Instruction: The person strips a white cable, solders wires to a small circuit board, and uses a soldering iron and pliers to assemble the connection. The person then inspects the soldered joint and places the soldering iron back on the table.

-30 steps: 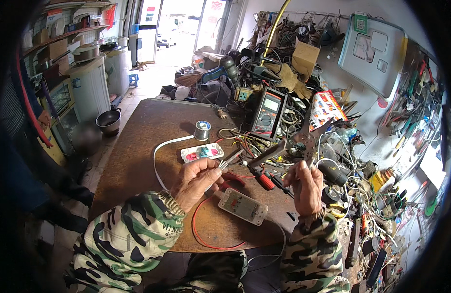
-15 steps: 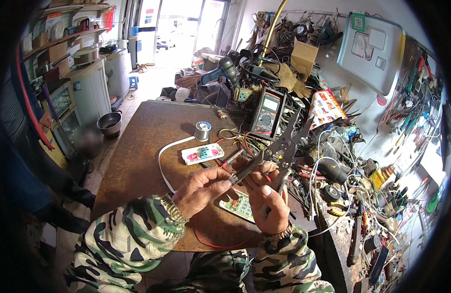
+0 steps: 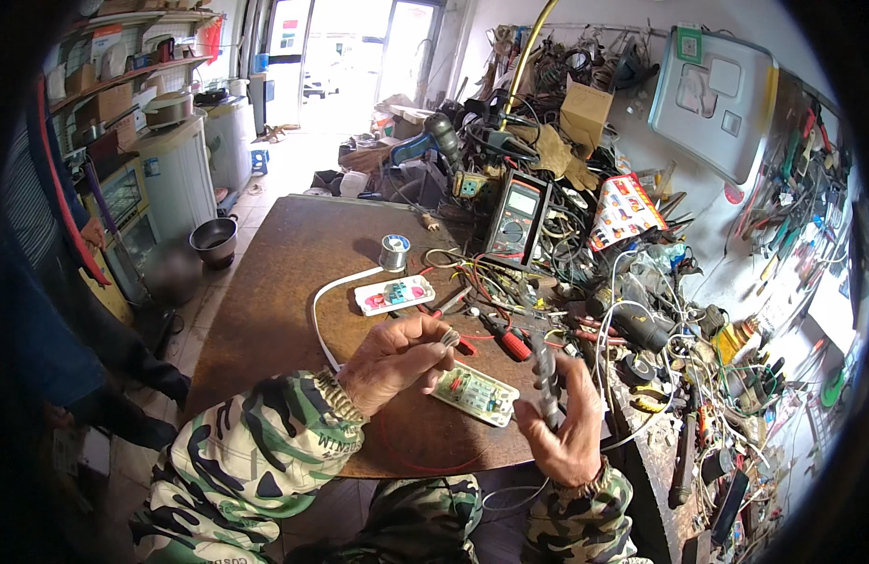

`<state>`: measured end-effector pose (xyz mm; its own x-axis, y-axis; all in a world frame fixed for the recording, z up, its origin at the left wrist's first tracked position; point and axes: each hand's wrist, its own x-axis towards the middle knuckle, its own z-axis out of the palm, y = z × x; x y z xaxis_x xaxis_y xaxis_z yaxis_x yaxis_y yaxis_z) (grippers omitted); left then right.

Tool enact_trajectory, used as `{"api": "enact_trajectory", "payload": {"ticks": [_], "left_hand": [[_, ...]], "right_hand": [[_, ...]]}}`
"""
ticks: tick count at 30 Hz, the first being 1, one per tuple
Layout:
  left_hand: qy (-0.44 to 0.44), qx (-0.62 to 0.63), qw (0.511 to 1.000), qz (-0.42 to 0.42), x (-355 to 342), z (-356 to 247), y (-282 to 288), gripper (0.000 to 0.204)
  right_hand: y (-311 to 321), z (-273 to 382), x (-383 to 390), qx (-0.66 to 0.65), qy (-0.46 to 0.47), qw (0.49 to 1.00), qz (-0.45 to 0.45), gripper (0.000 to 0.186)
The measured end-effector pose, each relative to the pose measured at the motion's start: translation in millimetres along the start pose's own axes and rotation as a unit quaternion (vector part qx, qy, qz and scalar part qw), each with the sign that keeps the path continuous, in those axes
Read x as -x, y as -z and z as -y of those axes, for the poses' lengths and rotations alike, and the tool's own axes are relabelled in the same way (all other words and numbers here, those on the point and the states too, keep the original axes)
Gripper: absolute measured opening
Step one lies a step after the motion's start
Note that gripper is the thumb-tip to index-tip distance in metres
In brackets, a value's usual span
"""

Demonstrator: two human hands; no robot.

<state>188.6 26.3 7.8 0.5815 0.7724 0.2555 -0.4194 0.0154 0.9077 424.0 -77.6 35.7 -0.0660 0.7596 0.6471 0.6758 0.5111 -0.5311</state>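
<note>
My left hand (image 3: 397, 362) is closed in a pinch on a small greyish piece (image 3: 450, 337), too small to name. A flat white cord (image 3: 318, 324) runs from near the solder reel to behind this hand. My right hand (image 3: 568, 428), to the right, holds grey wire strippers (image 3: 547, 381) that are smeared by motion. Between the hands lies an open white housing with a green circuit board (image 3: 476, 393). Beyond the left hand is a white shell (image 3: 394, 295) with pink and teal parts. A thin red wire (image 3: 425, 467) curves below the hands.
A solder reel (image 3: 394, 252) stands on the brown table (image 3: 265, 282). A red-handled tool (image 3: 510, 340) lies beyond my hands, with a multimeter (image 3: 517, 221) behind. Tangled wires and tools (image 3: 641, 329) crowd the right side. Another person (image 3: 54, 282) stands at left.
My hands have moved apart: the right one went right and down with the wire strippers, away from the left. The red-handled tool and more of the circuit board now show.
</note>
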Motion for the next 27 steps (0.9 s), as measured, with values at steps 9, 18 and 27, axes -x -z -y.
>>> {"api": "enact_trajectory", "payload": {"ticks": [9,18,27], "left_hand": [[-0.024,0.005,1.0,0.007,3.0,10.4,-1.8,0.018],[-0.012,0.038,0.999,-0.002,3.6,11.7,-4.6,0.019],[0.0,0.049,0.999,0.023,2.6,14.8,-1.5,0.024]], "right_hand": [[-4.5,2.8,41.4,0.174,-0.073,0.981,0.034,0.054],[-8.3,0.7,47.3,0.164,-0.096,0.98,0.055,0.061],[-12.5,-0.8,46.8,0.164,-0.067,0.983,0.042,0.064]]}}
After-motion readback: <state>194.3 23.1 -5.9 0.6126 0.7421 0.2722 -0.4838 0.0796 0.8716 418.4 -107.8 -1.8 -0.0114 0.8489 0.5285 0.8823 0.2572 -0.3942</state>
